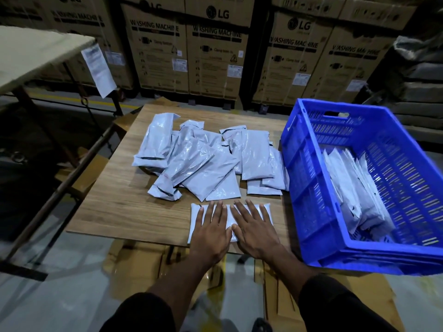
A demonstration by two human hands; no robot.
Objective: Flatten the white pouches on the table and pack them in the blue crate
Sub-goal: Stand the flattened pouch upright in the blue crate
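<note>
One white pouch (195, 213) lies flat at the near edge of the wooden table (119, 207). My left hand (211, 232) and my right hand (254, 230) press on it side by side, palms down, fingers straight and spread. Behind it a loose pile of several white pouches (206, 156) covers the middle of the table. The blue crate (309, 178) stands at the table's right end, tilted toward me, with several pouches (354, 192) stacked on edge inside it.
Stacked cardboard washing-machine boxes (215, 56) form a wall behind the table. A second table (36, 51) with a hanging paper sheet (98, 70) stands at the left. Flattened cardboard (134, 267) lies on the floor under the table.
</note>
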